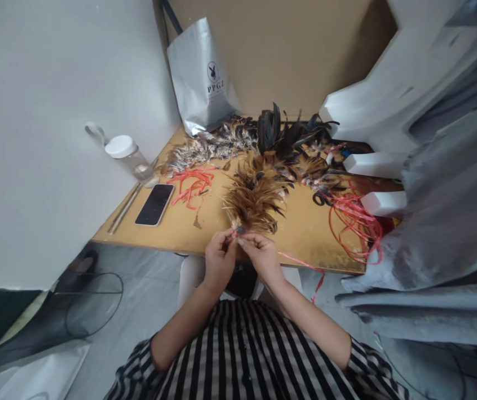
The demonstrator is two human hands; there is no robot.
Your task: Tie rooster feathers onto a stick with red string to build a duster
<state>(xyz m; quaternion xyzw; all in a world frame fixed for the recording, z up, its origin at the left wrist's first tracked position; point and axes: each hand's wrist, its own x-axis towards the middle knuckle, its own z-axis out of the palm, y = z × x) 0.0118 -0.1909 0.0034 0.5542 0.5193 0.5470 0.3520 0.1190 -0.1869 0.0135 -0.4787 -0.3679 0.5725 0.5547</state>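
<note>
At the table's front edge my left hand [218, 256] pinches the tied end of a bundle of brown feathers [255, 197]. Close against it, my right hand [262, 254] is closed too, its fingertips at the same pinkish-red end. A pink-red ribbon [300, 261] trails rightward from near my right hand and hangs over the table edge. The feathers fan out away from me across the tabletop. Exactly how the ribbon runs between my fingertips is hidden.
Behind lie speckled feathers [213, 145] and black feathers [277, 130]. Red ribbon strips [192, 183] and a phone [155, 204] are at left, beside a lidded jar [130, 155]. A red ribbon tangle [357, 225] lies right. A silver bag [199, 78] stands at the back.
</note>
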